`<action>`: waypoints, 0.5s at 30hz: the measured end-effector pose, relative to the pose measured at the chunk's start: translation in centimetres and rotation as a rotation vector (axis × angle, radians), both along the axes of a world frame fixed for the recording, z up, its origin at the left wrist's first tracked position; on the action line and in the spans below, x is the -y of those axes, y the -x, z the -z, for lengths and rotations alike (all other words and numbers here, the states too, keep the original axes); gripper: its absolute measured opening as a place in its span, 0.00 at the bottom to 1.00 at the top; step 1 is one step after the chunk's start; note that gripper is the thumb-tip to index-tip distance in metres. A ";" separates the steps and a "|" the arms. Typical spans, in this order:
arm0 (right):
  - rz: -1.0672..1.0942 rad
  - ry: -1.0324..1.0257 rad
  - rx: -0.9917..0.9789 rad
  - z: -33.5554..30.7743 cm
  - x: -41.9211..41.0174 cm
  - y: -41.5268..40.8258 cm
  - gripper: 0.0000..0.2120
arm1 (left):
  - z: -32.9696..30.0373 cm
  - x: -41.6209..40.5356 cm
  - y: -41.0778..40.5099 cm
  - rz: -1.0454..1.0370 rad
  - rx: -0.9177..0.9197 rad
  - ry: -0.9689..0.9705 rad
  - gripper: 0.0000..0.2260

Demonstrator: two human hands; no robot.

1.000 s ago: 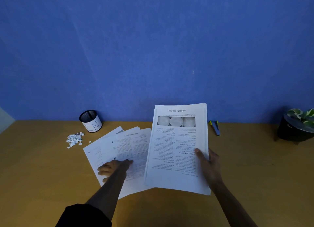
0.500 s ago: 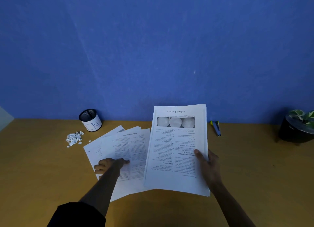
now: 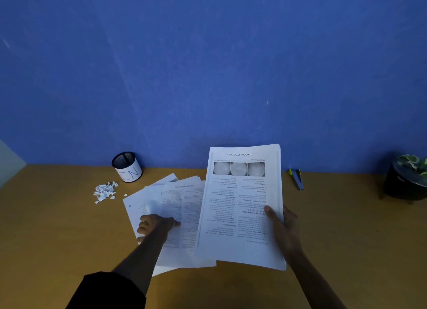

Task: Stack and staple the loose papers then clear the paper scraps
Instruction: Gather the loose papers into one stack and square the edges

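At the left of the frame, the paper scraps lie in a small heap on the table, just beside the mesh pen cup. They are untouched, so the clearing step has not begun.

At lower centre-left, the left hand rests on the fanned loose sheets that lie flat on the table. Its fingers are curled and press down on the top sheet; no sheet is pinched. Compared with a second ago, this hand has drawn back toward the lower left, and the sheet under it has slid with it. In my judgement, it is separating one sheet for pickup.

At centre-right, the right hand grips the collected stack by its right edge, thumb on top, the far edge raised off the table. The stack's position matches the earlier views.

Further right, a small blue and yellow tool, probably the stapler, lies well apart from both hands. A potted plant stands at the far right edge.

Stacking is partly done; stapling is pending.
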State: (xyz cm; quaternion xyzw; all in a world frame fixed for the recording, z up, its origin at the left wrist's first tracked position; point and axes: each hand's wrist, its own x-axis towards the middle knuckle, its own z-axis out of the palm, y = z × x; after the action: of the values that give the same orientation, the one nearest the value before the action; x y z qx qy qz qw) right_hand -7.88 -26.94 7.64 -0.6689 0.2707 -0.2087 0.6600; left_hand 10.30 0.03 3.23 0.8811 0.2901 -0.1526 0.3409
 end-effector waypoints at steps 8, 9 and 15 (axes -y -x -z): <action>0.006 0.006 0.007 0.2 0.5 -0.3 0.10 | 1.0 -2.0 -0.1 0.004 0.016 0.194 0.26; 0.006 0.005 0.005 0.2 0.5 -0.4 0.10 | 0.9 -2.2 -0.1 0.000 0.028 0.226 0.23; 0.001 0.011 0.003 0.1 0.8 -0.5 0.10 | -0.2 -3.3 -0.5 0.088 -0.021 0.439 0.18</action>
State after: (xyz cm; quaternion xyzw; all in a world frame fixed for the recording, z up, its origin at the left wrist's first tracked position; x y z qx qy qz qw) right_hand -7.36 -27.71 7.51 -0.6722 0.2691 -0.2115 0.6565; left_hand 10.81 3.35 3.41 0.7959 0.2148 -0.2360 0.5145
